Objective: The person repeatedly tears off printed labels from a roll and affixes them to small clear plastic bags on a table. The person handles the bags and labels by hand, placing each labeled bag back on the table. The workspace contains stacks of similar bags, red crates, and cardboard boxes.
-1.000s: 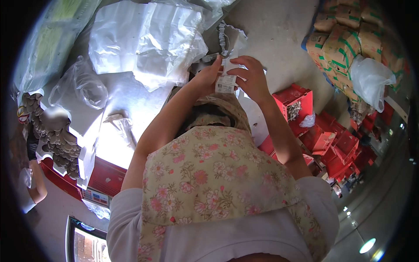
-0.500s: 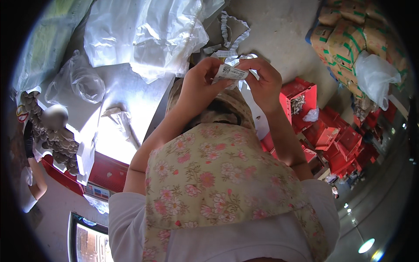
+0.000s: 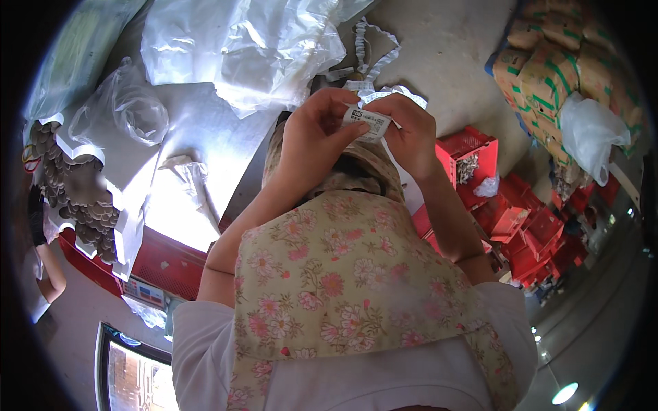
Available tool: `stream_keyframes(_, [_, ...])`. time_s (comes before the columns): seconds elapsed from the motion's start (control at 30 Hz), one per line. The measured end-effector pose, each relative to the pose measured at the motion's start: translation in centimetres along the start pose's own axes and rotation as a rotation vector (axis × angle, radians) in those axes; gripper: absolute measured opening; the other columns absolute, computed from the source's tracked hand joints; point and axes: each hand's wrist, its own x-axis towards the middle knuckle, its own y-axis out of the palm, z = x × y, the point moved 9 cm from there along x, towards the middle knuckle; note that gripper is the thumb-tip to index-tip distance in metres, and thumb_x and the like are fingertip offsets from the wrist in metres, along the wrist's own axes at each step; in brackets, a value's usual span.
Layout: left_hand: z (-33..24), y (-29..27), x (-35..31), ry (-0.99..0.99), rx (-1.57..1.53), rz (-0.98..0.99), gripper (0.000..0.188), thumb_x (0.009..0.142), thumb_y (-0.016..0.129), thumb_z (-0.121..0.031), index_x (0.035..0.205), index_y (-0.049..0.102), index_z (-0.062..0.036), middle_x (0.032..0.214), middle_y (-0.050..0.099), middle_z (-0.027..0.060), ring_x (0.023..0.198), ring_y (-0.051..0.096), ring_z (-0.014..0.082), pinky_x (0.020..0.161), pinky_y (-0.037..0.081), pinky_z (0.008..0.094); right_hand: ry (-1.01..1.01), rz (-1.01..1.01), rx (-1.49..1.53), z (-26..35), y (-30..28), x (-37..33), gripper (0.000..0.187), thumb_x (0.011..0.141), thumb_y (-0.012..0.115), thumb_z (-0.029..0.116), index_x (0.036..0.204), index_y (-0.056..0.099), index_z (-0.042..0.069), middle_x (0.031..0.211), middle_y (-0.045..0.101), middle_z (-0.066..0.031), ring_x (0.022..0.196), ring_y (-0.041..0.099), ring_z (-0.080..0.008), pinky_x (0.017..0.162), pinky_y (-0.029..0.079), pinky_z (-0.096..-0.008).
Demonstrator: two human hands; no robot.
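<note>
White label spans both hands: left hand pinching its left end, right hand its right edge; plastic bags lie far left.

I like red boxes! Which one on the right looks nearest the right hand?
The topmost red box, holding grayish bits; the other red boxes show lower, farther from the right hand.

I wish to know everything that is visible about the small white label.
The label is a thin, paper-like rectangle with dark print on its visible face. It looks nearly flat and slants, its right end lower in the picture. The left hand pinches its left part, thumb across the print; the right hand holds its right end.
</note>
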Motion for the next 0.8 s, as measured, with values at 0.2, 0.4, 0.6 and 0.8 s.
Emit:
stream_keyframes(0.2, [0.4,-1.8,-0.4,-0.016,0.104,-0.046,0.025,0.074,0.079,-0.006,0.093,0.063,-0.0052,0.082,0.061,-0.0027,0.073,0.053,0.0040,0.066,0.044,0.0196,0.045,0.007,0.047,0.0,1.0,0.0,0.021,0.074,0.063,-0.011,0.091,0.065,0.003,0.084,0.065,-0.0078,0.075,0.064,-0.0214,0.068,0.050,-0.0303])
stream_keyframes(0.4, [0.6,-3.6,0.0,0.045,0.301,-0.085,0.024,0.077,0.076,-0.002,0.094,0.060,-0.0047,0.085,0.060,-0.0017,0.075,0.055,0.0039,0.066,0.044,0.0184,0.196,0.094,0.064,-0.9,2.1,1.5,0.020,0.073,0.062,-0.009,0.088,0.064,0.004,0.083,0.065,-0.0094,0.076,0.064,-0.0261,0.067,0.050,-0.0334])
stream_keyframes(0.6, [-0.2,-5.1,2.2,0.028,0.061,-0.069,0.024,0.076,0.079,-0.006,0.094,0.064,-0.0048,0.080,0.060,-0.0038,0.072,0.051,0.0053,0.064,0.042,0.0204,0.106,0.126,0.065,-0.7,3.1,4.5,0.018,0.076,0.060,-0.007,0.089,0.065,0.004,0.084,0.066,-0.0088,0.076,0.064,-0.0229,0.067,0.050,-0.0317])
stream_keyframes(0.8, [-3.3,-6.1,2.8,0.211,0.338,-0.145,0.018,0.074,0.078,-0.003,0.089,0.068,-0.0046,0.078,0.062,-0.0002,0.065,0.052,0.0079,0.059,0.041,0.0228,0.268,0.095,0.264,-2.3,3.9,5.6,0.016,0.079,0.059,-0.007,0.090,0.066,0.002,0.081,0.066,-0.0054,0.071,0.061,-0.0126,0.064,0.048,-0.0261])
